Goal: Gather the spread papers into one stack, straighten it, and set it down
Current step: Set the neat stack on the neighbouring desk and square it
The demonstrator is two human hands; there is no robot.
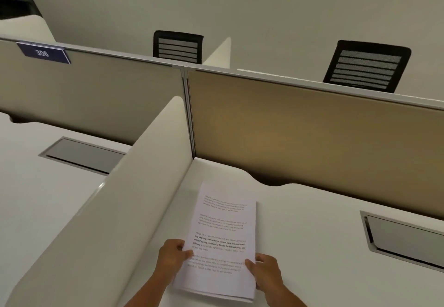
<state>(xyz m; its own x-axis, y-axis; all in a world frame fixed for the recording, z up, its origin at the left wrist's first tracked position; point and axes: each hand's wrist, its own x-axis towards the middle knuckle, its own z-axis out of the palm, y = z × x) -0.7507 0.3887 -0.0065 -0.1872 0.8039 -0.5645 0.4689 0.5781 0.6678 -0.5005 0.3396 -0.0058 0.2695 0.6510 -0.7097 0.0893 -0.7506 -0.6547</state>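
A broad white laminate desk (312,246) fills the lower view, and everything else sits relative to it: a tan fabric partition panel (300,134) rises along its far edge, a cream side divider (134,186) walls its left edge, and a grey metal cable hatch (403,237) is sunk into it at right. On the desk's near left part lies the stack of white printed papers (225,234) — already gathered into one pile. The left hand (171,257) and right hand (265,269) clamp its near long edges. Sheet edges look slightly stepped at the bottom — straightening and release seem to remain.
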